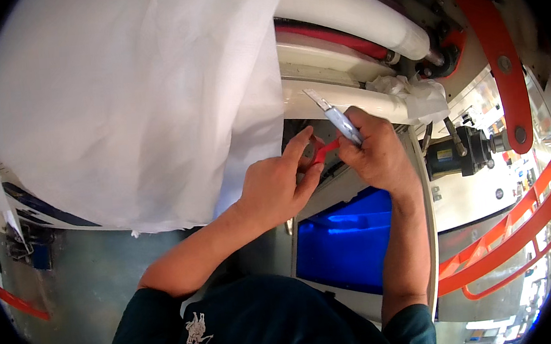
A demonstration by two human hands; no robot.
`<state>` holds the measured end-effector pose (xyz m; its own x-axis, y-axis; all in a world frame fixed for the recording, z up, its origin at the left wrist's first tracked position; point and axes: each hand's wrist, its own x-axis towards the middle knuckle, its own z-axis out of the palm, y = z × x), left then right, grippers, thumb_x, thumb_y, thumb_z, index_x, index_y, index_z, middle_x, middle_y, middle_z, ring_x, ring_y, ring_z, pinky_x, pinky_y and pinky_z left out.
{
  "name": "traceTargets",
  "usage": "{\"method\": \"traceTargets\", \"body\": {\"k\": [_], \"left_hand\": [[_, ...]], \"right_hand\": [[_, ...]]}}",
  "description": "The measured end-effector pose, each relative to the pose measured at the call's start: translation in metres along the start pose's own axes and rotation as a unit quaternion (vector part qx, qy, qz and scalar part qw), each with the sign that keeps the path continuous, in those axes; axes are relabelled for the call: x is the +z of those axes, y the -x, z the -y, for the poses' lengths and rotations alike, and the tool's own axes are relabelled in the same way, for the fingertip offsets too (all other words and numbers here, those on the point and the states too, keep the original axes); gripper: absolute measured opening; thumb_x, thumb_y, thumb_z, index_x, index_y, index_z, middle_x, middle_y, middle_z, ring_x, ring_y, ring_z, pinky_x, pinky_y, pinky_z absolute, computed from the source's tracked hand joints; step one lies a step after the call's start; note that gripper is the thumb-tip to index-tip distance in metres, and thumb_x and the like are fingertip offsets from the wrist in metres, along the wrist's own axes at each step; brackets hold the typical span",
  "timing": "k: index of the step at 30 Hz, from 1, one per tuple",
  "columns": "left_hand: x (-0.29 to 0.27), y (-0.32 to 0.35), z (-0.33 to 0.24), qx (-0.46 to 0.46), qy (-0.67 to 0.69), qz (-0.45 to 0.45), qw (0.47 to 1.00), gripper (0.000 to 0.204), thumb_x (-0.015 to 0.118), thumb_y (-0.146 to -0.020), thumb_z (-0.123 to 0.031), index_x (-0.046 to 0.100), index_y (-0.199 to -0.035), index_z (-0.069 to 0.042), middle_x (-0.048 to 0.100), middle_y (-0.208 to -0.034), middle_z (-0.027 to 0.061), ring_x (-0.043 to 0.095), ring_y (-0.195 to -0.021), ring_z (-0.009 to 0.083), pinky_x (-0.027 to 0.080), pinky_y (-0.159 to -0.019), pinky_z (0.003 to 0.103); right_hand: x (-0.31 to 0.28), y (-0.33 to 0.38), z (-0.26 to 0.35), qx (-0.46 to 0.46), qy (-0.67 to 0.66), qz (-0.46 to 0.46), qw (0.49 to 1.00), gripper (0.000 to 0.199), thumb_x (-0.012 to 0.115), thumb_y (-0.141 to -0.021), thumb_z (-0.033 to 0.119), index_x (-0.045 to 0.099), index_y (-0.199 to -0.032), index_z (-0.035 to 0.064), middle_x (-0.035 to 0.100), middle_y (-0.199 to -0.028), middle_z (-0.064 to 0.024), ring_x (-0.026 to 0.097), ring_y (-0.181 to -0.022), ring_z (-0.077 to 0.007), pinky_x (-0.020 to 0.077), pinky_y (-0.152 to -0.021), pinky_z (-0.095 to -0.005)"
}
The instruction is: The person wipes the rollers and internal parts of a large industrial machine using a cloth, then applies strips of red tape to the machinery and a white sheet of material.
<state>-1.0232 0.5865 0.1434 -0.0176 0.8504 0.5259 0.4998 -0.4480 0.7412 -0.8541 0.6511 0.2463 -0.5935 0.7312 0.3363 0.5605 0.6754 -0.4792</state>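
A sheet (121,106) fills the frame's upper left, with rollers (354,20) to its right. Near the centre, a strip (320,153) lies between left hand (279,181) and right hand (377,148); in the latter is a knife (343,125), before the lowest roller. Curved rails (520,243) stand at lower right.

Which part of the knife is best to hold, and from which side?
Probably the handle of the knife, from the lower right, where the right grip has it: the knife slants with its bare blade pointing up and left, so that side stays behind the blade.
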Motion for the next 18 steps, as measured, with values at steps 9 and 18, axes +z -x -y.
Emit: {"method": "traceTargets", "body": {"k": [9,18], "left_hand": [[0.009,-0.025,0.034,-0.143,0.11,0.046,0.983,0.049,0.065,-0.098,-0.027,0.052,-0.134,0.003,0.073,-0.072,0.0127,0.073,-0.065,0.024,0.052,-0.06,0.031],[0.02,-0.021,0.009,-0.239,0.364,0.059,0.898,0.038,0.06,-0.102,-0.021,0.054,-0.133,0.0,0.071,-0.086,0.0096,0.075,-0.085,0.0178,0.053,-0.048,0.026]], "right_hand": [[-0.016,-0.058,-0.004,-0.022,0.092,0.102,0.99,0.013,0.063,-0.08,0.004,0.056,-0.088,-0.003,0.056,-0.071,-0.0232,0.048,-0.061,-0.0352,0.0429,-0.06,-0.0407],[-0.015,-0.083,-0.018,-0.1,0.101,0.14,0.98,0.021,0.065,-0.082,0.008,0.06,-0.099,-0.0028,0.062,-0.089,-0.0254,0.061,-0.084,-0.0464,0.0502,-0.076,-0.0468]]}}
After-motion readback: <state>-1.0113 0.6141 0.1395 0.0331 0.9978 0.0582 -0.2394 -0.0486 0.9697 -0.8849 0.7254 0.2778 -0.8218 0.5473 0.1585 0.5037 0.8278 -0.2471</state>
